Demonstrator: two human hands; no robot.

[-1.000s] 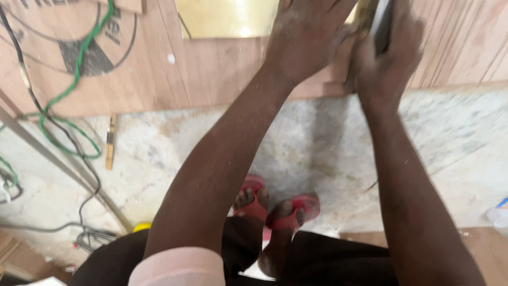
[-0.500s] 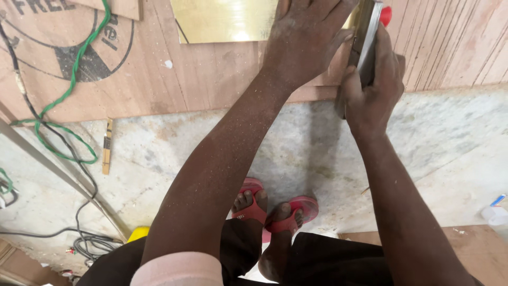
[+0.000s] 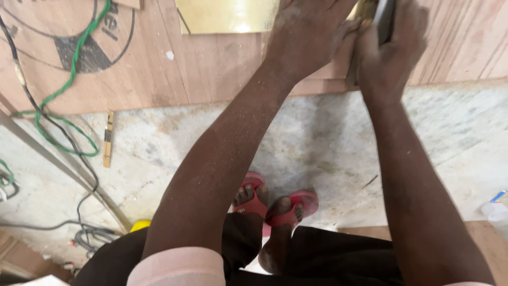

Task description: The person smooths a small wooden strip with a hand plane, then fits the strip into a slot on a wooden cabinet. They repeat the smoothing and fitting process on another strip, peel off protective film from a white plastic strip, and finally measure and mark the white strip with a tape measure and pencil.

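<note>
A dark, narrow tool (image 3: 385, 21) stands almost upright at the top edge of the view, its lower part clenched in the right hand (image 3: 389, 55), whose grip is wrapped tight around it; the tool is blurred and its upper end is cut off by the frame, so its kind cannot be told. It sits against the near edge of a plywood sheet (image 3: 222, 69) that spreads across the top of the view, just beside a thin brass-coloured strip (image 3: 353, 58) that runs down beside the fingers. The left hand (image 3: 307, 32) lies flat, palm down, on the plywood right next to the right hand, thumb touching or nearly touching it; its grip is released, holding nothing, only pressing on the wood. Just to the left of this hand a shiny gold-coloured sheet (image 3: 227, 15) lies on the plywood. Both forearms are dusted with fine sawdust. Below the plywood edge is a pale stone floor (image 3: 317, 143), where two feet in red sandals (image 3: 275, 204) stand close together. Farther left, a green cable (image 3: 63, 106) loops over the plywood and floor, a black cable (image 3: 32, 100) crosses it, and a small wooden stick (image 3: 108, 139) lies on the floor near the board's edge.
</note>
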